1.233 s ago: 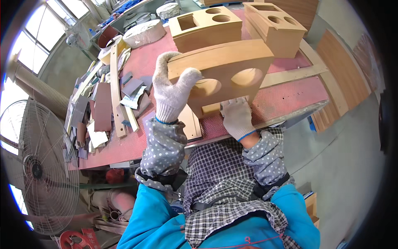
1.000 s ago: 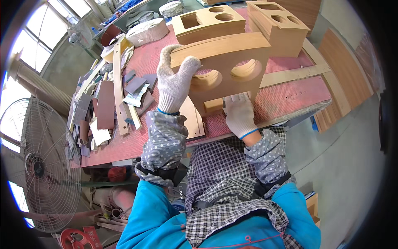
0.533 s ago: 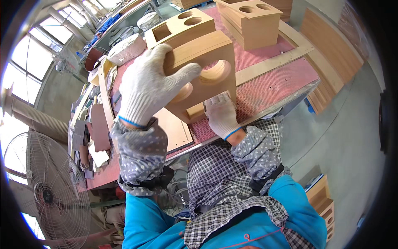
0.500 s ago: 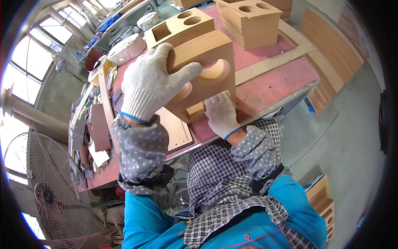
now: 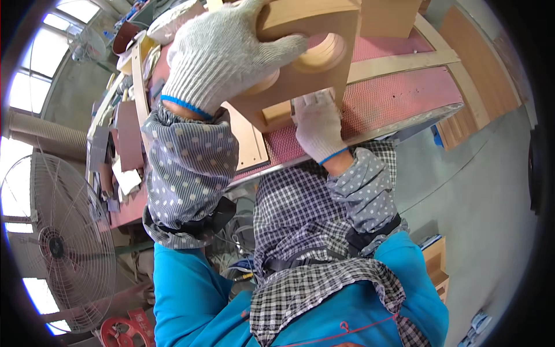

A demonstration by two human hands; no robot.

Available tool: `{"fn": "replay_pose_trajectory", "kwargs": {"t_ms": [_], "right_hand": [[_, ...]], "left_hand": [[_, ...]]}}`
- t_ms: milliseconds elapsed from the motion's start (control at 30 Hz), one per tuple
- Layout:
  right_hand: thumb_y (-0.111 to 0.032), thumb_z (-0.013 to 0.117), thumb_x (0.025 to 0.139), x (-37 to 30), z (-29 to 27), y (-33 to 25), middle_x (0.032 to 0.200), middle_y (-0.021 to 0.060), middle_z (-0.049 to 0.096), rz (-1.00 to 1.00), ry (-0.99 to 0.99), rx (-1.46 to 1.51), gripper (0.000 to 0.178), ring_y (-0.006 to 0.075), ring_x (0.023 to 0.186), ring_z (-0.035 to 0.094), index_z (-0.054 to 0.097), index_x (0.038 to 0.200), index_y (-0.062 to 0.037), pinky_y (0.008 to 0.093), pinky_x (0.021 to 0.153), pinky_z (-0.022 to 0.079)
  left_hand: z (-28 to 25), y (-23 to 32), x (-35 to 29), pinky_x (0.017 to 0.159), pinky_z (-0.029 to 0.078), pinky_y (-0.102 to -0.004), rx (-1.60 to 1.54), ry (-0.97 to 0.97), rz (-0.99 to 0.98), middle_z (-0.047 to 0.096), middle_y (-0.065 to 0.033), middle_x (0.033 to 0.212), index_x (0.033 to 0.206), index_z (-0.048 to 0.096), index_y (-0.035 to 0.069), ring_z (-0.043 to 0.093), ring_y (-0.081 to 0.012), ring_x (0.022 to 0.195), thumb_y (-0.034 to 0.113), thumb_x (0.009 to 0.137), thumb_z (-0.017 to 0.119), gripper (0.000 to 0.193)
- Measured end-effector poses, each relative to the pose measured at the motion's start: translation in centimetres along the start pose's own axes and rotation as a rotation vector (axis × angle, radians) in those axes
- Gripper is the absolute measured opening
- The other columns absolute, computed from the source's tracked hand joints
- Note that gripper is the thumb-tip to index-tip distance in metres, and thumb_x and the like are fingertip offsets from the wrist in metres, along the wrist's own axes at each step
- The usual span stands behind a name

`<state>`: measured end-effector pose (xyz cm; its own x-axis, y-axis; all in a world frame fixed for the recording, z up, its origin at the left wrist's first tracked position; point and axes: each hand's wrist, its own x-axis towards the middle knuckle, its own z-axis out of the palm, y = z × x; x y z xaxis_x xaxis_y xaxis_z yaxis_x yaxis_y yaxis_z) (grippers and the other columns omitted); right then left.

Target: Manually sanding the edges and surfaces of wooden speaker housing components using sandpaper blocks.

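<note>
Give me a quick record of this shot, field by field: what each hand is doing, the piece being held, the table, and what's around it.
Left hand: gloved left hand grips the top of the wooden box, fingers curled into a round hole
Right hand: gloved right hand presses at the box's lower edge
Wooden box: tan, with round cut-outs, tilted above the table
Table: red worktable with a wooden strip lying across it
Surroundings: flat wooden panel under the left forearm; floor fan at lower left

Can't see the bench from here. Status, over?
Left hand grips wooden box through a round hole. Right hand steadies its lower edge. Box tilted on red table.
</note>
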<state>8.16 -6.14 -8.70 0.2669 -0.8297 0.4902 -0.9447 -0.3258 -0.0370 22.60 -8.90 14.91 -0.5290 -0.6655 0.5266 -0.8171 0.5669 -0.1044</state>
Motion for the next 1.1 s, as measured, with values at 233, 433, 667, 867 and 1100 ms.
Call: {"fn": "replay_pose_trajectory", "kwargs": {"t_ms": [233, 433, 667, 867, 1100], "right_hand": [[-0.033, 0.061, 0.103, 0.4, -0.9, 0.3, 0.137, 0.0207, 0.066, 0.022, -0.235, -0.031, 0.046, 0.0368, 0.137, 0.058, 0.065, 0.134, 0.0004, 0.0514, 0.124, 0.037], [-0.031, 0.067, 0.098, -0.1, -0.6, 0.0, 0.127, 0.0190, 0.068, -0.021, -0.102, -0.008, 0.043, 0.0357, 0.128, 0.062, 0.068, 0.128, -0.0008, 0.0512, 0.118, 0.041], [-0.029, 0.069, 0.095, -0.2, -0.8, 0.5, 0.126, 0.0188, 0.068, -0.018, -0.123, 0.034, 0.044, 0.0353, 0.128, 0.062, 0.068, 0.128, 0.0003, 0.0503, 0.117, 0.042], [-0.027, 0.068, 0.097, -2.0, -1.7, -1.0, 0.134, 0.0188, 0.066, -0.138, 0.060, 0.075, 0.046, 0.0346, 0.133, 0.060, 0.066, 0.132, 0.0024, 0.0483, 0.122, 0.041], [-0.014, 0.066, 0.092, 1.0, -2.6, 0.8, 0.120, 0.0232, 0.069, 0.063, -0.407, 0.336, 0.033, 0.0410, 0.117, 0.066, 0.066, 0.122, 0.0007, 0.0542, 0.100, 0.052]], "left_hand": [[0.2, 1.1, 0.0, 0.086, 0.059, -0.0479, 0.063, 0.003, -0.072, 0.075, -0.0199, 0.102, 0.114, 0.076, 0.003, 0.075, -0.0368, 0.097, 0.056, 0.084, 0.084, 0.062], [-1.0, 2.3, -0.8, 0.081, 0.061, -0.0498, -0.017, -0.137, -0.266, 0.076, -0.0223, 0.100, 0.101, 0.075, -0.001, 0.075, -0.0405, 0.091, 0.052, 0.081, 0.086, 0.058], [-1.1, 3.2, -1.1, 0.077, 0.061, -0.0481, -0.047, 0.005, -0.131, 0.077, -0.0201, 0.092, 0.109, 0.075, -0.002, 0.077, -0.0375, 0.086, 0.051, 0.084, 0.085, 0.060], [-1.3, 3.7, -1.5, 0.085, 0.060, -0.0469, -0.088, 0.046, -0.130, 0.076, -0.0162, 0.099, 0.114, 0.076, 0.002, 0.075, -0.0351, 0.094, 0.050, 0.084, 0.085, 0.057], [0.5, 2.2, -0.7, 0.087, 0.059, -0.0458, -0.181, -0.030, -0.139, 0.078, -0.0151, 0.100, 0.119, 0.075, 0.003, 0.076, -0.0331, 0.095, 0.048, 0.083, 0.086, 0.058]]}}
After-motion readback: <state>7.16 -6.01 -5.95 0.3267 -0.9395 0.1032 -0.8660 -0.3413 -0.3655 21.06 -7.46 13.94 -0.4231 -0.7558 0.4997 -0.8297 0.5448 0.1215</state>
